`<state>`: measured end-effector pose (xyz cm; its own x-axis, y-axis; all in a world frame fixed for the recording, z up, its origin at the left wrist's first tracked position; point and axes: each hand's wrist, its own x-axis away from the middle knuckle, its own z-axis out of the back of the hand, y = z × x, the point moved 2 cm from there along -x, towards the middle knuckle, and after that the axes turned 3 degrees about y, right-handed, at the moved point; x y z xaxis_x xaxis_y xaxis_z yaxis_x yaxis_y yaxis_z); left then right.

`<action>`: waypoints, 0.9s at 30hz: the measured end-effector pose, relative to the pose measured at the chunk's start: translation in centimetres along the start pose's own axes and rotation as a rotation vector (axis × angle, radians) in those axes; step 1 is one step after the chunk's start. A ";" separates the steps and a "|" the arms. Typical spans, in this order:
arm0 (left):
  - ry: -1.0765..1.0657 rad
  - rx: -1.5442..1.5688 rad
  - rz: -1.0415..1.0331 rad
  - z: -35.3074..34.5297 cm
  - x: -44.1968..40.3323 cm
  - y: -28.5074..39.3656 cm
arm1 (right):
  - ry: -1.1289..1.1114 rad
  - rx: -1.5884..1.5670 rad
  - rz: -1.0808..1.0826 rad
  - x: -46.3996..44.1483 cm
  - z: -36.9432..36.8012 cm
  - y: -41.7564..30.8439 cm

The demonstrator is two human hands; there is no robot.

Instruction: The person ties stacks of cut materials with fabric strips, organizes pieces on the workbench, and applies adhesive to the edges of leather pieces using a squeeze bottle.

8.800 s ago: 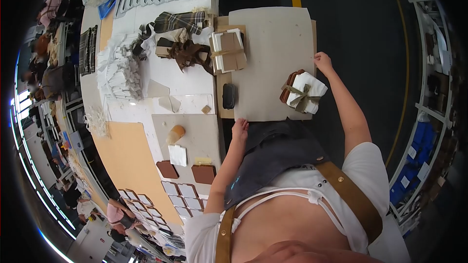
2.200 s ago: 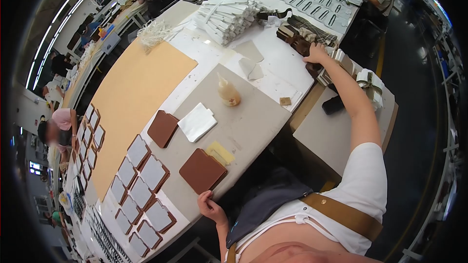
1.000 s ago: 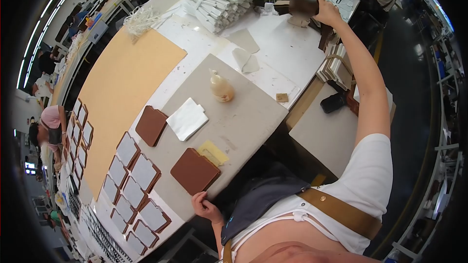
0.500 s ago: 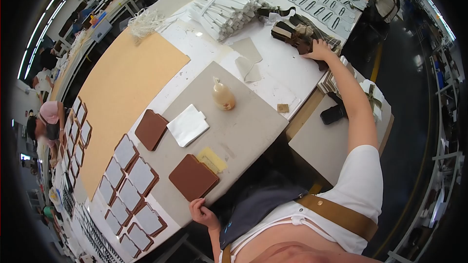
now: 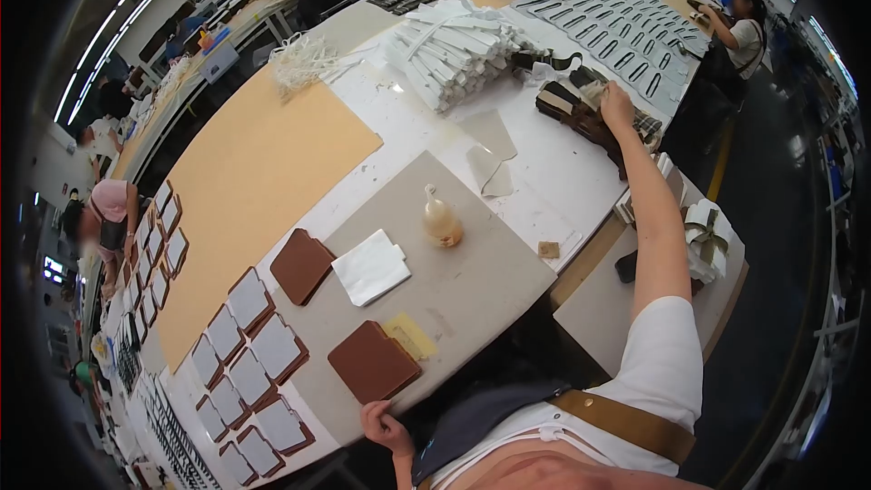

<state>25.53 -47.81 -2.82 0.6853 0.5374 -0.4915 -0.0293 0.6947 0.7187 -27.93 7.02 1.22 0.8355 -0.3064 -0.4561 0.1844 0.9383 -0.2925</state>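
My right hand point(image 5: 617, 107) is stretched out to a pile of dark brown and plaid fabric pieces point(image 5: 581, 118) at the far right of the table. Its fingers are bent down into the pile, and what they pinch is hidden. Close to the table's front edge, my left hand point(image 5: 387, 428) is loosely curled with nothing visible in it. Just beyond it lies a brown leather-like panel point(image 5: 374, 361), with a yellowish strip point(image 5: 411, 336) behind. A second brown panel point(image 5: 302, 266) and a white folded piece point(image 5: 371, 268) lie farther back, near a translucent squeeze bottle point(image 5: 442, 220).
Several brown-edged grey panels point(image 5: 251, 376) are laid out at the left, beside a tan sheet point(image 5: 272, 154). A bundle of white strips point(image 5: 463, 45) lies at the back. To the right stands a lower side surface point(image 5: 603, 308) with stacked pieces. Other people work around.
My right hand has shifted from the near side of the fabric pile to its top. The view has tilted, so the table sits lower and farther right. My left hand stays at the edge.
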 end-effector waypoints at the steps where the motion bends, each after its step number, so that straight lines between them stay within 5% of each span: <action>1: -0.005 -0.004 0.009 0.0 0.0 0.1 | 0.231 -0.066 0.106 0.2 1.0 -0.7; 4: -0.017 -0.010 0.020 -0.1 0.0 0.2 | 0.318 -0.338 0.341 2.3 3.7 -4.5; 6: -0.014 -0.019 0.004 -0.1 0.0 0.0 | -0.054 -0.232 0.610 5.5 4.5 -6.3; 7: -0.013 -0.030 0.001 -0.1 -0.1 0.0 | 0.049 -0.023 0.799 6.3 3.5 -6.2; 13: -0.013 -0.046 -0.025 0.0 0.1 -0.1 | 0.066 0.083 0.749 4.7 0.6 -4.3; 19: 0.024 -0.035 -0.019 -0.2 0.1 0.0 | -0.015 -0.115 0.433 2.8 1.5 -5.2; 23: 0.010 -0.008 -0.027 0.1 0.1 -0.1 | 0.665 -0.177 0.380 1.5 6.4 -7.8; 26: 0.013 0.009 -0.048 0.0 0.1 -0.4 | 0.356 0.070 0.317 0.5 1.0 -2.1; 27: 0.013 0.013 -0.052 0.0 0.1 -0.5 | -0.266 0.213 0.120 1.4 0.2 -1.5</action>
<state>25.65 -48.10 -3.26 0.6759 0.5070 -0.5349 0.0154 0.7159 0.6980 -26.97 5.22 1.18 0.9581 -0.1660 -0.2333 0.1573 0.9860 -0.0558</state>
